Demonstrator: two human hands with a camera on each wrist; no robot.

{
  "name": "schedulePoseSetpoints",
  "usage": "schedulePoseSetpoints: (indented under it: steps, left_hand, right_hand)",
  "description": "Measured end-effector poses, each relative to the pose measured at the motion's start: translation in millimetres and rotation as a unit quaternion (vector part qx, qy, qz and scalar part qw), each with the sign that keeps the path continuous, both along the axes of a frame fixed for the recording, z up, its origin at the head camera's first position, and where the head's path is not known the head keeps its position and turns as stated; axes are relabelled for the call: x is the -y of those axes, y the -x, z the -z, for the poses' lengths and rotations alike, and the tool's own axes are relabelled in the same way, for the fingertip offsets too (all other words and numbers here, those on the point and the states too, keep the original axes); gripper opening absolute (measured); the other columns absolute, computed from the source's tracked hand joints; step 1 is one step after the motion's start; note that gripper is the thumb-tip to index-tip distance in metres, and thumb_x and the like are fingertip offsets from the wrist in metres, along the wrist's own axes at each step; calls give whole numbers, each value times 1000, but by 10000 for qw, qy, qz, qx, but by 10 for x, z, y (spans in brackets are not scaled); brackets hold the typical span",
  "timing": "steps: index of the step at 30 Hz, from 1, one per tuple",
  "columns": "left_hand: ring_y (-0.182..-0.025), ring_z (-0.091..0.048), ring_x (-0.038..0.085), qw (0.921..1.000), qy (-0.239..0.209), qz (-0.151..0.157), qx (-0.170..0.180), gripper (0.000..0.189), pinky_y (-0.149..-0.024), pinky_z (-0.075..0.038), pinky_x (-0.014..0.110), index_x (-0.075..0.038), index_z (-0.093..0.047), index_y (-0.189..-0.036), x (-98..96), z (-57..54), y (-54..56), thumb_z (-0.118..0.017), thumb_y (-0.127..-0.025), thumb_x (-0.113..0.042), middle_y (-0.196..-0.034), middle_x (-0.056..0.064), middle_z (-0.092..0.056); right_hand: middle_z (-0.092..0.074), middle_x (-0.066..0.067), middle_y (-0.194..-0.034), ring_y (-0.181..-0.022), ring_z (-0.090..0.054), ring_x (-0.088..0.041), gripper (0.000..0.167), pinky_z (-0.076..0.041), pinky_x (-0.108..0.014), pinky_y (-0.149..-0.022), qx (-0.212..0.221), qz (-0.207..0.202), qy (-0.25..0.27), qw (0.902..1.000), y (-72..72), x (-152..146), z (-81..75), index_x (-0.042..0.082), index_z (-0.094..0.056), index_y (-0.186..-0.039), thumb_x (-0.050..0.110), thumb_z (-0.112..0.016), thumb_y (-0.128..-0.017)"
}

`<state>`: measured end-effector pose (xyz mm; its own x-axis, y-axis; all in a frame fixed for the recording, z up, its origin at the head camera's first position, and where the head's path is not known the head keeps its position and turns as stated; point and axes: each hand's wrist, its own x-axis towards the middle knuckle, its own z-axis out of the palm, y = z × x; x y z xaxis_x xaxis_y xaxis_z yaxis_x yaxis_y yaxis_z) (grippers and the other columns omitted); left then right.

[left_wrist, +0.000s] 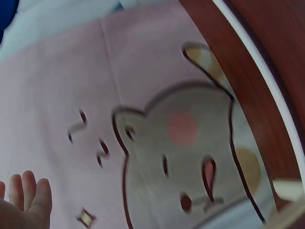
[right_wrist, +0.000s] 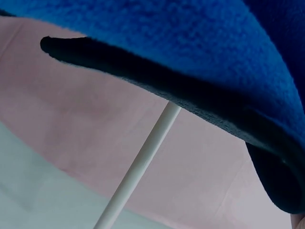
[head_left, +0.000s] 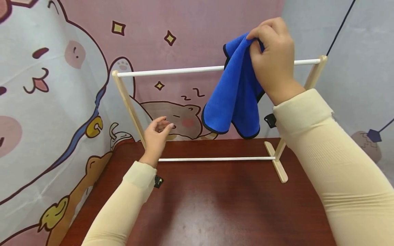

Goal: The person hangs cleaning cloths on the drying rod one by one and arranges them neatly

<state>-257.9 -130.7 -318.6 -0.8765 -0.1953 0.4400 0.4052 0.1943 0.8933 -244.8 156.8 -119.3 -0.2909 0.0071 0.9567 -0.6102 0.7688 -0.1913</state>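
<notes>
A small blue towel (head_left: 231, 95) with black edging hangs in loose folds from my right hand (head_left: 274, 56), whose thumb and fingers pinch its top. The towel overlaps the white upper bar (head_left: 172, 71) of a wooden drying rack in the head view. Close up in the right wrist view, the fuzzy towel (right_wrist: 181, 33) spreads across the top, with the white bar (right_wrist: 138, 164) running out from behind it. My left hand (head_left: 155, 138) is raised near the rack's left post, fingers loosely bent and holding nothing. Its fingers (left_wrist: 29, 193) show at the lower left of the left wrist view.
The rack's wooden posts (head_left: 129, 106) stand on a reddish-brown table (head_left: 209, 201), with a white lower bar (head_left: 215, 159) and a wooden foot (head_left: 276, 162) at right. Behind it hangs a pink and white cartoon-printed backdrop (head_left: 197, 37).
</notes>
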Motion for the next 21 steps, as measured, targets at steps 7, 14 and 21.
schedulePoseSetpoints:
  steps: [7, 14, 21]
  left_hand:
    - [-93, -63, 10, 9977, -357, 483, -322, 30, -82, -51, 25, 2, -65, -114, -383, 85, -254, -72, -85, -5, -105, 22, -66]
    - [-94, -65, 26, 9936, -628, 726, -598, 25, -85, -53, 32, 6, -67, -104, -753, 126, -455, -75, -81, -1, -100, 21, -68]
    - [-91, -65, 18, 9852, -1336, 1032, -285, 25, -82, -54, 29, 6, -67, -104, -1197, 99, -575, -75, -83, -5, -100, 19, -69]
  right_hand:
    - [-60, -23, -101, -99, -56, -32, 20, -45, -35, -92, 123, 48, 4, 9999, 23, 8, -35, -5, -70, -93, -2, -51, -90]
    - [-56, -27, -99, -96, -55, -37, 23, -47, -39, -88, -135, 110, -585, 9981, 46, -38, -29, -8, -66, -95, 0, -45, -92]
    - [-57, -26, -100, -97, -55, -36, 21, -47, -38, -89, -37, 142, -263, 9995, 66, 2, -39, -8, -67, -93, -1, -47, -90]
